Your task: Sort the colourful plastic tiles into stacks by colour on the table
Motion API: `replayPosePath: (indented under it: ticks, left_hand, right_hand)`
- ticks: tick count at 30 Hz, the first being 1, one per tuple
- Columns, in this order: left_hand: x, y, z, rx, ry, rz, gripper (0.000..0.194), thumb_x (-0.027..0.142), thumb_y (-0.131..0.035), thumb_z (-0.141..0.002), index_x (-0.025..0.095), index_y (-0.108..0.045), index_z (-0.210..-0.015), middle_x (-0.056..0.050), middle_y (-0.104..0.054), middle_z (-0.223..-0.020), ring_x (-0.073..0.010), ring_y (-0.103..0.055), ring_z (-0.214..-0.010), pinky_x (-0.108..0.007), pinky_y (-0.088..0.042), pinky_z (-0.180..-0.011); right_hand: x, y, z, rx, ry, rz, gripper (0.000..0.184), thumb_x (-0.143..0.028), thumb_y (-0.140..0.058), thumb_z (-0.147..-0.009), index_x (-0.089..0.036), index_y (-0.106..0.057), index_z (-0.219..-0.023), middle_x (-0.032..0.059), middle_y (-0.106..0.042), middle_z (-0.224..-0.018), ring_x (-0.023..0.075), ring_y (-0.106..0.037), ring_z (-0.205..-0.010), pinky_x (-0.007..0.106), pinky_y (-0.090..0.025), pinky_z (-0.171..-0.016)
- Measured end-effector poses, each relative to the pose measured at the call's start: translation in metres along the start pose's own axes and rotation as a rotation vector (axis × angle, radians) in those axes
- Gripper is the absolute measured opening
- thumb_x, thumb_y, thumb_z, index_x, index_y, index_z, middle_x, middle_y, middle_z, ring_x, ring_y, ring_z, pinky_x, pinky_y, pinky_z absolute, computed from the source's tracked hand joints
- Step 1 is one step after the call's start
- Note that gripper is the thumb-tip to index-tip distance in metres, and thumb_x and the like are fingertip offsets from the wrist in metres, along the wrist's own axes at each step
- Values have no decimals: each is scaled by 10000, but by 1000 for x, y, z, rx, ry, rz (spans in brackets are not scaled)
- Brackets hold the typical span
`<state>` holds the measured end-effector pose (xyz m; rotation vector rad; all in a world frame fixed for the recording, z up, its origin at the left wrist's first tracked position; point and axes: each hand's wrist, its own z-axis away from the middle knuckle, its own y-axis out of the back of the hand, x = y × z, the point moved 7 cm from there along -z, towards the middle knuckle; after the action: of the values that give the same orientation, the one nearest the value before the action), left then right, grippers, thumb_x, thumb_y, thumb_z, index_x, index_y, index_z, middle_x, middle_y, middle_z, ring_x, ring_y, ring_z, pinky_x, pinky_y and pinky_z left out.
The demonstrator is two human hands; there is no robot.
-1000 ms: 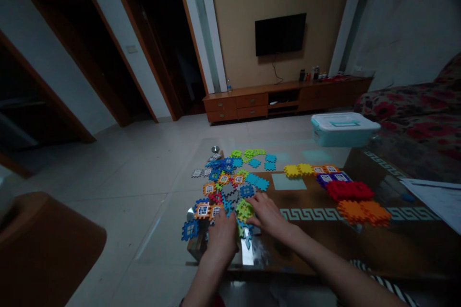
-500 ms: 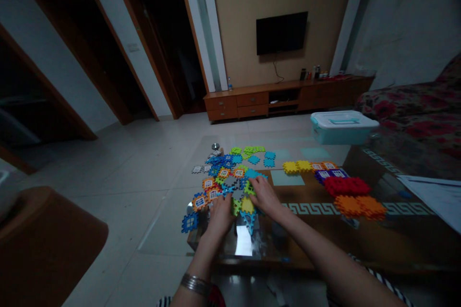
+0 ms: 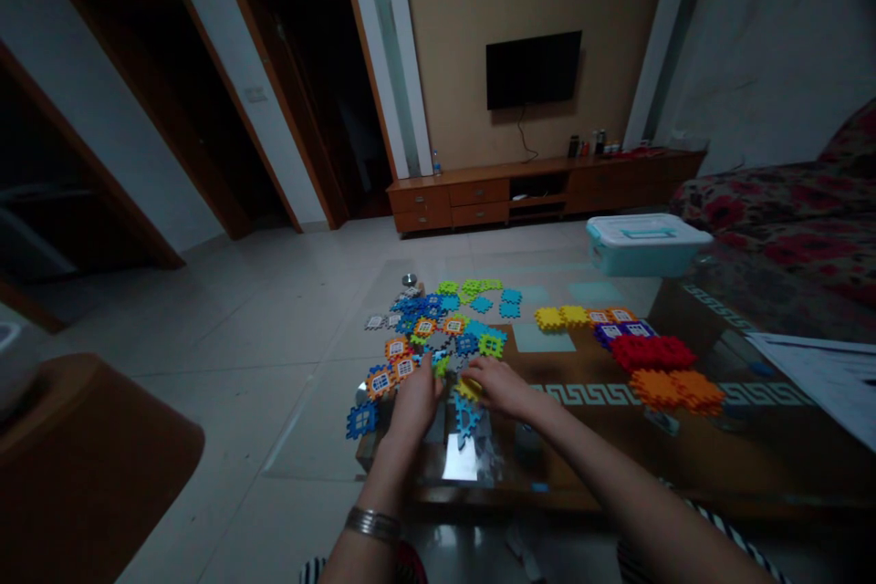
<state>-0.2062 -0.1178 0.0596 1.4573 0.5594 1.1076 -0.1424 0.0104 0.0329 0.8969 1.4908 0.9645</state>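
Note:
Colourful toothed plastic interlocking blocks lie bunched on the glass table. At the front of this bunch, my right hand is closed on a yellow interlocking block with its fingertips. A light-blue triangular block lies just below it. My left hand has its fingers curled by a small green interlocking block and seems to grip it; the fingers partly cover it. Beyond my right hand lies a green window block, beside a dark-blue one. Orange window blocks lie left of my left hand.
To the right are piles of yellow, purple, red and orange blocks. A teal lidded box stands at the far right, with paper sheets nearer. A blue window block lies at the left edge.
The green window block has shifted right and away from me, and lies apart from my right hand. That hand has come nearer, onto the yellow block. My left hand has moved slightly.

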Motion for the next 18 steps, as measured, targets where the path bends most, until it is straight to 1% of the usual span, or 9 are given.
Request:
replayPosePath:
  ticks: [2,4,8,11,13,15,17,18]
  left_hand:
    - [-8,4,-4,27,24,77,465,166,-371,-947,108,-400,-1407,-173,-687,-1185,-216,-647,-1087,-295,-441,-911]
    - [-15,9,-8,71,47,148,455,127,-337,-938,102,-432,-1382,-170,-676,-1216,-208,-637,-1110,-301,-439,-936]
    - [-26,13,-13,148,85,227,450,106,-367,-908,135,-472,-1344,-137,-676,-1215,-202,-633,-1108,-312,-453,-945]
    - [-24,14,-12,197,68,144,434,104,-452,-866,127,-517,-1294,-149,-635,-1262,-227,-579,-1190,-341,-431,-998]
    - [-17,14,-8,232,24,60,408,110,-500,-841,136,-557,-1245,-144,-604,-1296,-252,-524,-1251,-371,-403,-1038]
    - [-4,9,-5,199,-63,23,393,112,-534,-822,170,-585,-1207,-117,-606,-1287,-250,-510,-1259,-380,-395,-1046]
    - [10,0,-3,98,-167,30,436,101,-575,-789,201,-586,-1213,-92,-608,-1295,-234,-513,-1256,-365,-395,-1045]
    - [16,-4,-1,45,-208,34,491,92,-597,-768,211,-570,-1244,-86,-600,-1316,-231,-508,-1265,-361,-390,-1050]
  right_hand:
    - [1,2,0,4,4,13,414,-224,-798,-741,-223,-675,-1136,127,-635,-1200,319,-543,-1130,430,-462,-931]
    - [2,5,-2,22,-2,25,447,-299,-821,-736,-225,-666,-1148,128,-635,-1181,325,-541,-1122,444,-462,-929]
    - [3,8,-4,54,-63,32,473,-339,-817,-737,-220,-641,-1160,126,-629,-1140,308,-544,-1085,438,-458,-920]
    - [3,6,-5,57,-111,28,513,-332,-814,-724,-183,-622,-1176,148,-621,-1150,304,-550,-1062,426,-459,-910]
    - [0,5,-5,67,-104,41,461,-298,-775,-750,-141,-626,-1156,164,-628,-1141,302,-556,-1057,411,-456,-910]
    - [-4,4,-5,83,-80,66,325,-242,-676,-820,-105,-644,-1113,171,-647,-1115,290,-568,-1054,391,-445,-922]
    - [-4,4,-6,93,-89,63,229,-172,-552,-877,-95,-662,-1063,161,-674,-1076,268,-590,-1029,366,-435,-922]
    - [-2,4,-7,96,-113,38,228,-142,-504,-890,-104,-669,-1042,148,-688,-1054,254,-603,-1006,350,-436,-907]
